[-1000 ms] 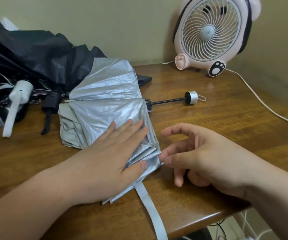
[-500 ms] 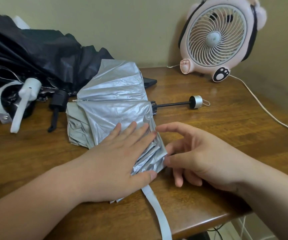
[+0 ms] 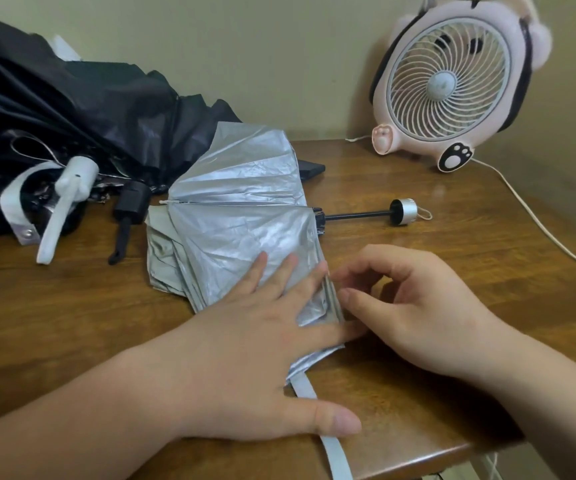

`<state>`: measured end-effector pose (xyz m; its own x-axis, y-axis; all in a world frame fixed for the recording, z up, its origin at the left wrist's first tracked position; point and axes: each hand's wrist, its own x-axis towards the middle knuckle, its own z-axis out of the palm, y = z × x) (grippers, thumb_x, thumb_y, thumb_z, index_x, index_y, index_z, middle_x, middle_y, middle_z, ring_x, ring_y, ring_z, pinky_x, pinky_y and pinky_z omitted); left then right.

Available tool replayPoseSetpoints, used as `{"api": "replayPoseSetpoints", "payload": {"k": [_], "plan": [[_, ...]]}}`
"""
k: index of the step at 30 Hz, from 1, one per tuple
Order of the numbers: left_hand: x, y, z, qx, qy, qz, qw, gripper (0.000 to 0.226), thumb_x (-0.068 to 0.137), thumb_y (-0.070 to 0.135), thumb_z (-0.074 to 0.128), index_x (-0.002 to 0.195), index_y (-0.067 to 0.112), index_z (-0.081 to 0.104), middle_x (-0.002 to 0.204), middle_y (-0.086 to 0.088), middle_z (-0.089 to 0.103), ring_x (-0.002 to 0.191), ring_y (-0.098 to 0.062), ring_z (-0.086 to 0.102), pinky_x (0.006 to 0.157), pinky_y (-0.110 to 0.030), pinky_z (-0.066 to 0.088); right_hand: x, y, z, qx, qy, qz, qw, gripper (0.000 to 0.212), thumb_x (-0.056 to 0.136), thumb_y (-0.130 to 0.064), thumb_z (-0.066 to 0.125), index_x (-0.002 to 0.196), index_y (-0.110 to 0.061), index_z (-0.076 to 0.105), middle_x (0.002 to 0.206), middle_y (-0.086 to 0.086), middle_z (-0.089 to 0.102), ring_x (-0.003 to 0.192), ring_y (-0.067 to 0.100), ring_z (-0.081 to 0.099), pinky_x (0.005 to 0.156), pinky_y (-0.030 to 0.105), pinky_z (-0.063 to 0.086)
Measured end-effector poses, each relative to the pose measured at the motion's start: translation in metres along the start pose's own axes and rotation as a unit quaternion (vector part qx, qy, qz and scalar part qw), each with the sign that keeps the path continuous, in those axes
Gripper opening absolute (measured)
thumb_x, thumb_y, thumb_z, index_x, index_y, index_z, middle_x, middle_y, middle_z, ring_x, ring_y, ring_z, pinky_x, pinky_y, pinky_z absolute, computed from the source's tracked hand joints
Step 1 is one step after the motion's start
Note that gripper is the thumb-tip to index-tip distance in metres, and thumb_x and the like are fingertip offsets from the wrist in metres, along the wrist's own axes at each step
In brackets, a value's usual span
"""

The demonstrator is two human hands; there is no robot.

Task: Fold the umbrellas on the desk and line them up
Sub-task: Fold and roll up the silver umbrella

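A silver umbrella (image 3: 238,216) lies half folded on the wooden desk (image 3: 470,278), its black shaft and silver end cap (image 3: 403,212) pointing right. My left hand (image 3: 255,358) presses flat on the near pleats with straight fingers. My right hand (image 3: 418,317) has curled fingers, and its thumb and forefinger pinch the right edge of the pleats. The umbrella's grey strap (image 3: 335,455) runs under my left thumb and off the desk's front edge. A black umbrella (image 3: 89,109) sprawls unfolded at the back left.
A white handle (image 3: 68,199) and a black handle (image 3: 129,209) lie at the left beside the black canopy. A pink fan (image 3: 452,84) stands at the back right, its white cable (image 3: 539,223) trailing across the desk. A dark flat object (image 3: 310,168) peeks from behind the silver canopy.
My right hand moved left until its fingertips reached the pleats' edge. My left hand stayed pressed on the silver canopy, its thumb now spread out over the strap.
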<state>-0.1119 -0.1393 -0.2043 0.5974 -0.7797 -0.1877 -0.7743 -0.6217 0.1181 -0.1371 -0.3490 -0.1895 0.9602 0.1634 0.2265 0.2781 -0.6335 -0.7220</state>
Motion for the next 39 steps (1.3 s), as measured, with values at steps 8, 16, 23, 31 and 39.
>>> {"api": "replayPoseSetpoints", "payload": {"k": [8, 16, 23, 31, 39], "plan": [[-0.028, 0.000, -0.014, -0.209, 0.080, -0.028, 0.974, 0.057, 0.071, 0.098, 0.024, 0.127, 0.088, 0.019, 0.158, 0.044, -0.018, 0.145, 0.017, -0.020, 0.126, -0.034, 0.005, 0.018, 0.008, 0.005, 0.189, -0.036, 0.107, 0.975, 0.024, 0.087, 0.017, 0.064, 0.099, -0.004, 0.068, 0.090, 0.014, 0.075, 0.066, 0.023, 0.065, 0.053, 0.018, 0.050], [-0.010, -0.001, -0.003, -0.005, 0.027, -0.130, 0.991, 0.090, 0.077, 0.093, -0.010, 0.140, 0.042, -0.048, 0.141, 0.025, -0.059, 0.127, 0.004, -0.057, 0.119, -0.029, -0.025, 0.020, 0.004, 0.000, 0.262, -0.061, 0.169, 0.948, 0.027, 0.087, 0.018, 0.060, 0.105, -0.002, 0.065, 0.100, 0.015, 0.076, 0.059, 0.022, 0.061, 0.040, 0.026, 0.033], [-0.008, 0.002, 0.002, -0.007, -0.053, -0.154, 0.987, 0.108, 0.070, 0.098, 0.002, 0.140, 0.035, -0.050, 0.142, 0.019, -0.061, 0.130, -0.006, -0.058, 0.122, -0.041, -0.024, 0.017, -0.002, -0.001, 0.253, -0.042, 0.167, 0.952, 0.028, 0.086, 0.017, 0.061, 0.106, -0.002, 0.066, 0.099, 0.012, 0.077, 0.054, 0.024, 0.062, 0.039, 0.026, 0.031], [-0.008, 0.002, 0.001, -0.017, -0.054, -0.150, 0.987, 0.108, 0.069, 0.098, 0.002, 0.141, 0.034, -0.049, 0.142, 0.020, -0.061, 0.130, -0.004, -0.058, 0.123, -0.040, -0.022, 0.020, -0.005, 0.000, 0.190, 0.037, 0.100, 0.976, 0.031, 0.080, 0.020, 0.063, 0.095, -0.007, 0.069, 0.093, 0.006, 0.076, 0.053, 0.024, 0.060, 0.050, 0.024, 0.047], [-0.008, 0.001, 0.003, -0.005, -0.055, -0.148, 0.987, 0.108, 0.070, 0.097, 0.002, 0.142, 0.035, -0.049, 0.145, 0.017, -0.059, 0.131, -0.007, -0.057, 0.123, -0.042, -0.022, 0.018, -0.009, 0.004, 0.245, -0.063, 0.119, 0.960, 0.036, 0.083, 0.026, 0.057, 0.104, -0.001, 0.067, 0.098, 0.016, 0.074, 0.051, 0.030, 0.059, 0.041, 0.016, 0.043]]}}
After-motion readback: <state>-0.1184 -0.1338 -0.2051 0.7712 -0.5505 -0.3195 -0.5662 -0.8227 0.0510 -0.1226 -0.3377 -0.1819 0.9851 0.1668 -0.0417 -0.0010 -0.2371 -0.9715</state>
